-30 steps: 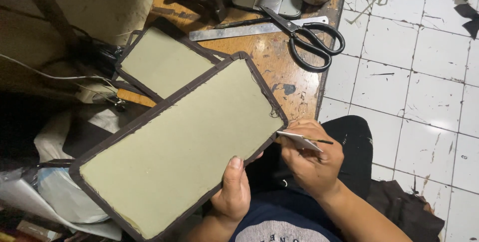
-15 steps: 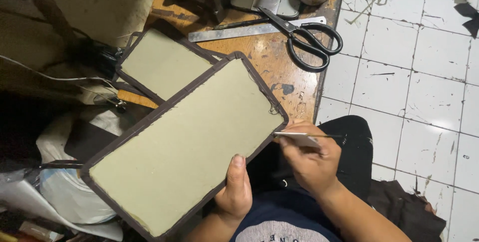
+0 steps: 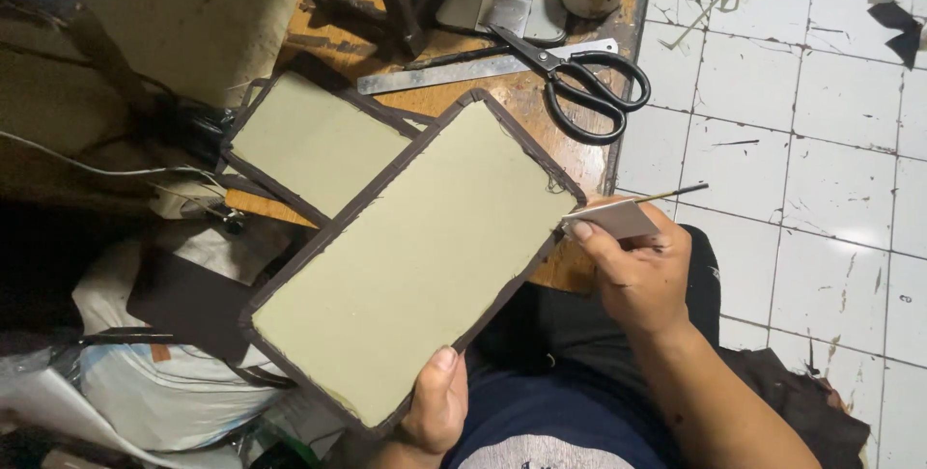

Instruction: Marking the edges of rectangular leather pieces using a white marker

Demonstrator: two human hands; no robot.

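**Head view: two hands on a bound panel**

Head view shows the left hand (image 3: 435, 409) closed on the near edge of an olive-green panel with dark brown edge binding (image 3: 415, 252), thumb on its face, holding it tilted above the table's (image 3: 526, 107) front edge. The right hand (image 3: 632, 271) pinches a small white card and a thin stick (image 3: 628, 213) at the panel's right edge. A second similar panel (image 3: 314, 141) lies on the table's left part. Black scissors (image 3: 579, 78) and a metal ruler (image 3: 463, 71) lie toward the far edge.
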